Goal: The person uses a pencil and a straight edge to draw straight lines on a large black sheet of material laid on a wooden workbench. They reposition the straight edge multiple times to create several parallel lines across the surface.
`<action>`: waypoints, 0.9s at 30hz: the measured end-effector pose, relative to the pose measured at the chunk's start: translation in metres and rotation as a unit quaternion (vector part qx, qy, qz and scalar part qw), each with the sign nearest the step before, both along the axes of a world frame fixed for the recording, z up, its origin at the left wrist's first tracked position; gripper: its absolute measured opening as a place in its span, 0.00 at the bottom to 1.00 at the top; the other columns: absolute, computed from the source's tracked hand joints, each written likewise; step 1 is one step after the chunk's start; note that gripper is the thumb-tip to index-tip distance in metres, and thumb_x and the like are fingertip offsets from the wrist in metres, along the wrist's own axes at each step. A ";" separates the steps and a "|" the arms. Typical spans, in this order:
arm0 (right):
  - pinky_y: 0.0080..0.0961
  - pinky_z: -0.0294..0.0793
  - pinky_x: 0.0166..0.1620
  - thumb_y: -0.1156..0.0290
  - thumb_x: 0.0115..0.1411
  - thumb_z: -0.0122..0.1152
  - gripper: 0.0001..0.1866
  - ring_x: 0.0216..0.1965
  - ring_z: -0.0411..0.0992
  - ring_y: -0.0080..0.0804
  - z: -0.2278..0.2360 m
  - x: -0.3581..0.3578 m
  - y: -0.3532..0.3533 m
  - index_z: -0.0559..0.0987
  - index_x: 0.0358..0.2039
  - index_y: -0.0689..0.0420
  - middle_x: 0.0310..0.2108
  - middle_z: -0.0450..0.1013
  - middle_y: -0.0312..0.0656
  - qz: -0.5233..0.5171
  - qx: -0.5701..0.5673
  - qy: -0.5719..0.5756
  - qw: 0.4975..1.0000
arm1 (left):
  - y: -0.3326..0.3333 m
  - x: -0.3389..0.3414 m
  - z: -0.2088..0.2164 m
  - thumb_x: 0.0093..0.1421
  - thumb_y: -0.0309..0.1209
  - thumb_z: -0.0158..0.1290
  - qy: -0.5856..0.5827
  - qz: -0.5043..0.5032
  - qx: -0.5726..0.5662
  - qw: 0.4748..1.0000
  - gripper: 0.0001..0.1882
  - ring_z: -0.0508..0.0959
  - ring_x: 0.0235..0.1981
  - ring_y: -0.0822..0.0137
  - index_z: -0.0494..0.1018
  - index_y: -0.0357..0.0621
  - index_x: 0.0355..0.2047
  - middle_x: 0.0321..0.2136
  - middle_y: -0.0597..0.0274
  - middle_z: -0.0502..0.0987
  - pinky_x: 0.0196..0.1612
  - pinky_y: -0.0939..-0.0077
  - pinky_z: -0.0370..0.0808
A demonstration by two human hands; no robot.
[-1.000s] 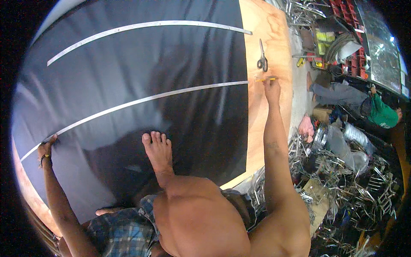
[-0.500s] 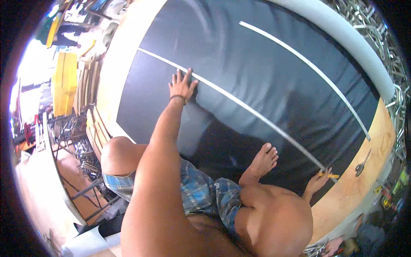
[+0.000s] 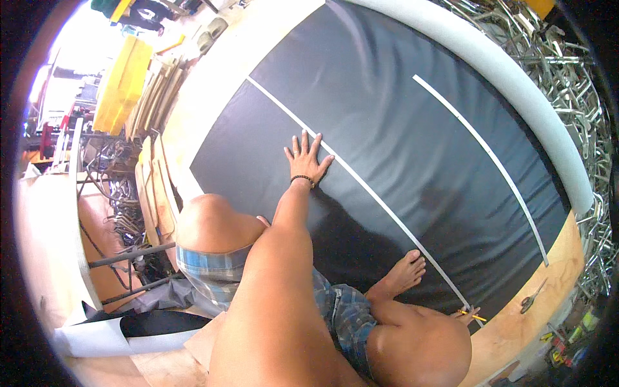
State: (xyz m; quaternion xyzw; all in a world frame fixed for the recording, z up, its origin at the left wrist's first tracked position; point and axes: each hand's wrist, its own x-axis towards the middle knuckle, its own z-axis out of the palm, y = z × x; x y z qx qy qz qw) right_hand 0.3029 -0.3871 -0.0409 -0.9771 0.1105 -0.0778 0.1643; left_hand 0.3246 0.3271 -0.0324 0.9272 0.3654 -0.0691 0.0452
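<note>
My left hand [image 3: 307, 162], with a dark beaded bracelet at the wrist, lies palm down with spread fingers on a black vinyl-like sheet [image 3: 367, 90]. Its fingertips press on a long thin pale straightedge [image 3: 387, 209] that crosses the sheet diagonally. At the near right end of the straightedge, my right hand [image 3: 461, 317] grips a yellow pencil [image 3: 476, 316]. My right knee hides part of that hand. A second pale strip [image 3: 495, 159] lies farther right, its near end over the sheet's edge. My bare right foot [image 3: 403, 274] rests on the sheet beside the straightedge.
Dark-handled scissors [image 3: 530, 300] lie on the plywood surface [image 3: 560, 255] at right. A thick pale roll [image 3: 516, 80] borders the sheet's far side, with tangled metal pieces [image 3: 583, 122] beyond. Left stand a yellow block [image 3: 122, 84], wooden boards [image 3: 153, 100] and a metal frame [image 3: 132, 254].
My view has turned, so the scene sits differently in the picture. Left hand still presses the straightedge; the right still grips the pencil at its near end, now more hidden by my knee.
</note>
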 end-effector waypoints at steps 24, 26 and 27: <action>0.47 0.69 0.63 0.56 0.76 0.53 0.35 0.62 0.70 0.61 -0.035 0.216 -0.035 0.60 0.73 0.67 0.63 0.69 0.64 0.037 -0.117 -0.068 0.990 | 0.011 0.215 0.005 0.57 0.75 0.50 -0.090 0.024 -0.027 0.995 0.47 0.36 0.78 0.30 0.59 0.80 0.74 0.80 0.59 0.44 0.71 0.19 0.28; 0.47 0.68 0.67 0.52 0.75 0.53 0.36 0.66 0.67 0.59 -0.036 0.218 -0.032 0.63 0.71 0.68 0.65 0.68 0.63 0.008 -0.104 -0.076 0.992 | 0.011 0.216 0.003 0.56 0.75 0.52 -0.096 0.022 -0.033 0.995 0.47 0.36 0.78 0.29 0.60 0.79 0.74 0.80 0.58 0.46 0.70 0.17 0.28; 0.46 0.67 0.68 0.52 0.75 0.54 0.36 0.67 0.66 0.59 -0.036 0.217 -0.030 0.63 0.70 0.68 0.66 0.68 0.63 0.003 -0.125 -0.096 0.988 | 0.010 0.216 0.003 0.56 0.75 0.52 -0.096 0.020 -0.028 0.995 0.47 0.37 0.77 0.29 0.61 0.79 0.74 0.80 0.58 0.46 0.70 0.17 0.28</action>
